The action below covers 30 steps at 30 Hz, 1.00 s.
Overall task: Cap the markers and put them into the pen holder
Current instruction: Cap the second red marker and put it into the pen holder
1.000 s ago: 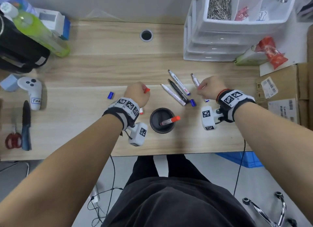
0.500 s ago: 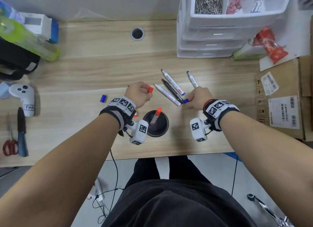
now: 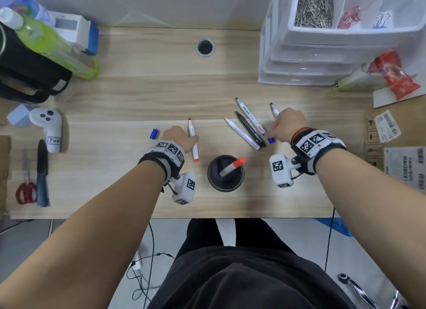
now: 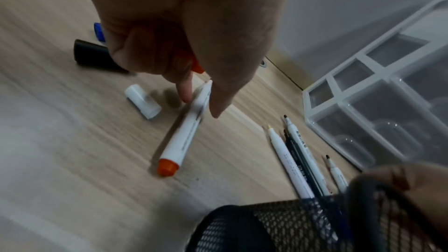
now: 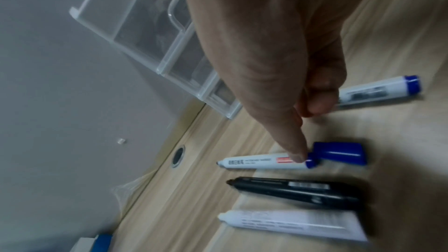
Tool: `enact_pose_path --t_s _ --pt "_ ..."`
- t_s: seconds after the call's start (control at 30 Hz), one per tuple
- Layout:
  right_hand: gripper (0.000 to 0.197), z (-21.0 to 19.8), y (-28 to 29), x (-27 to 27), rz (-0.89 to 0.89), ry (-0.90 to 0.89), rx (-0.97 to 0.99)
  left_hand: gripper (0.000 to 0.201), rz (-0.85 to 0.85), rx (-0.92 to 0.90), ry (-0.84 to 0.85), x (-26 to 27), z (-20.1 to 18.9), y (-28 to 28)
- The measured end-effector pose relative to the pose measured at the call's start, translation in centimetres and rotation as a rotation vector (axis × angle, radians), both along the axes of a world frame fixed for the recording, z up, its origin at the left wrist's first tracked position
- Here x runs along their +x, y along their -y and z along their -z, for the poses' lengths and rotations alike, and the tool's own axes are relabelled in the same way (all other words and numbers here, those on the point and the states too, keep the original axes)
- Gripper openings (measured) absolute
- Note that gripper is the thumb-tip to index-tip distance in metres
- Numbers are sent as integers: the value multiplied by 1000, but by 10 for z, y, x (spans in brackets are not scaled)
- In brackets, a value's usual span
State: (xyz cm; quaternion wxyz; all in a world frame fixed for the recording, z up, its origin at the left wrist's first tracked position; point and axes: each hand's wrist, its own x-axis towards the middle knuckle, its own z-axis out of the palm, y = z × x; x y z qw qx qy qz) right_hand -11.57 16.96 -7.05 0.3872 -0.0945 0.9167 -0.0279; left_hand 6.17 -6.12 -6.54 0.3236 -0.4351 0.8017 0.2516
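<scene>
A black mesh pen holder stands near the front edge with one orange-capped marker in it. My left hand keeps an orange cap tucked in its curled fingers. Its thumb and forefinger touch an uncapped red marker lying on the desk. My right hand curls its fingers over a blue-ended marker. Its thumb tip rests on a second blue marker, beside a loose blue cap.
Uncapped black and white markers lie next to the right hand. White, black and blue caps lie left. Clear drawers, a controller, a knife and scissors ring the desk.
The left hand has dropped onto the red marker, with the orange cap drawn into its fingers. The right hand slid from the far marker toward the blue cap.
</scene>
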Motion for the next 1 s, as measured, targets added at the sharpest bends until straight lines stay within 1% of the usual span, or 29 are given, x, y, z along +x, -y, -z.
enact_pose_path --t_s 0.07,0.13,0.2,0.27,0.33,0.4,0.43,0.47,0.53,0.57,0.63,0.67,0.77,0.8,0.87,0.93,1.0 --pt "34 -7 8 -4 -24 -16 -47 39 44 -24 1 -1 3 -2" --pt "22 -16 19 -5 -45 -34 -139 38 13 -27 -37 -2 8 -2" --pt "19 -25 31 0 -61 -23 -237 38 -31 -6 -79 -4 9 -1" --pt "26 -32 45 6 -86 67 -336 36 -72 39 -158 -10 3 1" --pt "30 -38 59 14 -76 214 -454 36 -141 152 -316 -21 -9 1" --pt "35 -42 72 20 37 397 -588 44 -188 300 -500 -35 -23 -1" --pt "41 -46 78 22 97 464 -628 45 -185 338 -566 -42 -29 -3" --pt "44 -49 84 24 139 507 -655 39 -170 342 -609 -48 -34 -3" --pt "38 -55 89 25 184 550 -718 18 -144 334 -627 -57 -42 -5" --pt "33 -58 90 24 190 543 -742 16 -130 343 -627 -59 -44 -6" --pt "26 -62 89 22 184 503 -766 20 -110 375 -630 -60 -45 -7" --pt "23 -64 88 22 183 478 -777 26 -108 380 -629 -60 -47 -8" --pt "17 -67 82 17 185 391 -816 60 -146 408 -574 -55 -51 -7" --pt "16 -67 79 15 132 337 -813 63 -151 434 -560 -53 -51 -6" --pt "16 -68 75 11 -39 208 -771 52 -135 448 -538 -49 -53 -5" --pt "18 -71 71 9 -212 74 -713 41 -96 411 -523 -47 -55 -2" --pt "21 -73 69 7 -330 -22 -659 35 -64 385 -509 -46 -57 0"
